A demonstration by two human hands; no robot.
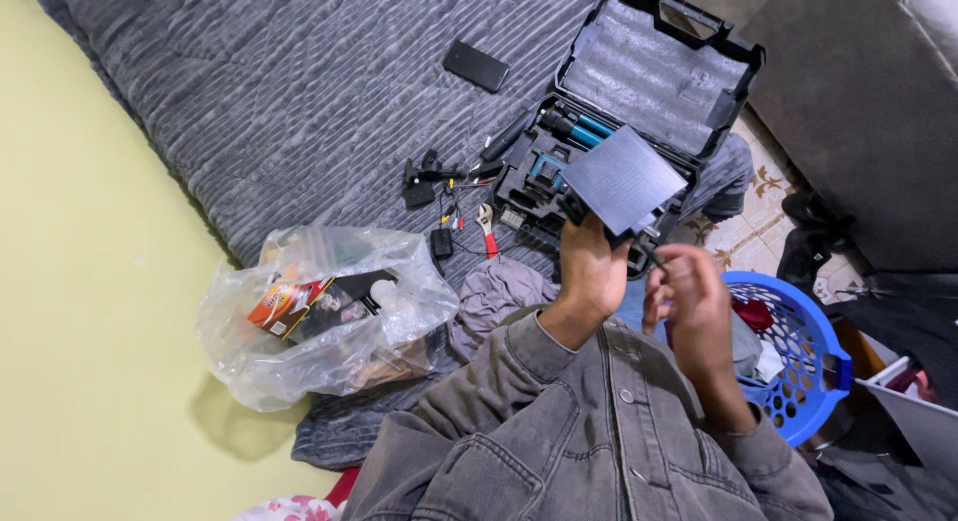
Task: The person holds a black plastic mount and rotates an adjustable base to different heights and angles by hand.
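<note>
My left hand (591, 264) grips the lower edge of a flat dark grey square box (623, 179) and holds it up in front of me. My right hand (689, 293) is beside it, fingers pinched on a thin black cable or plug (654, 254) at the box's lower corner. Behind the box lies an open black tool case (654, 72) with blue-handled tools (584, 132) in its tray. Both grey denim sleeves show at the bottom.
A clear plastic bag (324, 316) with packages lies at left on a grey quilted mattress (299, 82). A black phone (476, 65), a red-handled wrench (487, 228) and small black parts (424, 177) lie near the case. A blue laundry basket (803, 356) stands at right.
</note>
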